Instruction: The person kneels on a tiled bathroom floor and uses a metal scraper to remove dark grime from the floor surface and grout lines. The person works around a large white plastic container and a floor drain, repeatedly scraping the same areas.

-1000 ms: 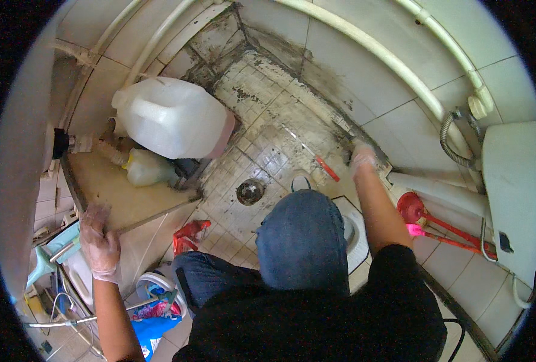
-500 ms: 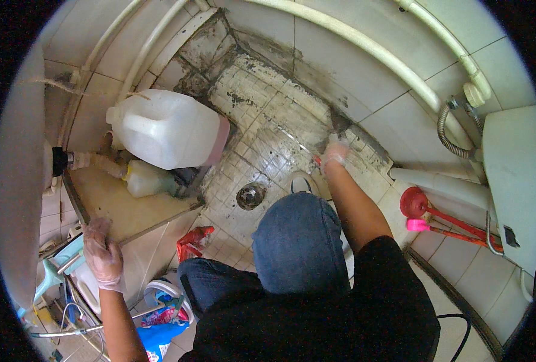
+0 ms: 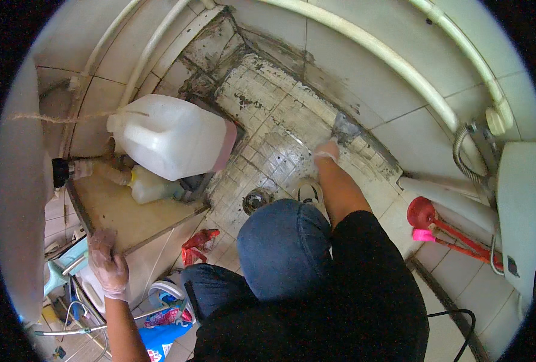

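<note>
Count on inspection: two gloved hands, the left hand (image 3: 107, 265) and the right hand (image 3: 327, 150). One large white jug (image 3: 168, 136) lying on its side. One smaller pale bottle (image 3: 150, 187) beside it. One floor drain (image 3: 256, 199). One red plunger (image 3: 428, 216), with one pink-ended tool (image 3: 428, 236) alongside it. One red rag (image 3: 198, 243). One blue bottle (image 3: 159, 339). Two white pipes (image 3: 395, 57) on the wall.
</note>
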`<state>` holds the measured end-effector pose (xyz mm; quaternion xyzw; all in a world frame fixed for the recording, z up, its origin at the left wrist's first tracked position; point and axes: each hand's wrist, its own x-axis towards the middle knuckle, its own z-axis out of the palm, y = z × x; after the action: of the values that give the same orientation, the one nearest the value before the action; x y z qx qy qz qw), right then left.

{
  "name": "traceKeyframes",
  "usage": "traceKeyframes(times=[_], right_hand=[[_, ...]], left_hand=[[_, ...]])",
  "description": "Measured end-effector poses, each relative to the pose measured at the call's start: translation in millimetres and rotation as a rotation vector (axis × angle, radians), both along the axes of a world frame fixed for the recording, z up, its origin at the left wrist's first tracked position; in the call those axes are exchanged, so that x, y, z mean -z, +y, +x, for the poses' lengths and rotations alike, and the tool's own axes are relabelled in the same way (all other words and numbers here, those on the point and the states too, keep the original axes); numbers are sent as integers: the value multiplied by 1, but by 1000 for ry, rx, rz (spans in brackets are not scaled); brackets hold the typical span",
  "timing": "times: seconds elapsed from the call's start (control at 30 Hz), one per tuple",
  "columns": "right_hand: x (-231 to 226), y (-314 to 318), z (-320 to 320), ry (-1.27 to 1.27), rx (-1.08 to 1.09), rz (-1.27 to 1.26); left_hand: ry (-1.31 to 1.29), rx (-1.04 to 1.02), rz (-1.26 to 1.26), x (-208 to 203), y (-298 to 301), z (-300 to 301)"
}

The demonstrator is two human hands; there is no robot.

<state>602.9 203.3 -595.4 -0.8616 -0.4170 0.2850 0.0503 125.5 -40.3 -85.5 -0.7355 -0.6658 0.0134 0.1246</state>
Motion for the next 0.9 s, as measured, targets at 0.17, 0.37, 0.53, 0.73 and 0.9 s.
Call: traceKeyframes(times=[0.17,0.37,0.53,0.73,0.9], right_hand=[[-34,42,-11,-225,-623,-222],[-78,38,-3,-199,-948,-310],[-100,15,35,-219,-1056,-288],[-143,-42,32,-164,-761,-50],[-140,-40,51,-375,-902,-90]], left_hand=[[-27,-18,1,-1,15,-26],[-16,-43,9,-39,-3,-37],[-43,-27,22,-64,-33,-18],[3,-1,72,-74,-46,0],[-32,26,64,-58,-39,13]])
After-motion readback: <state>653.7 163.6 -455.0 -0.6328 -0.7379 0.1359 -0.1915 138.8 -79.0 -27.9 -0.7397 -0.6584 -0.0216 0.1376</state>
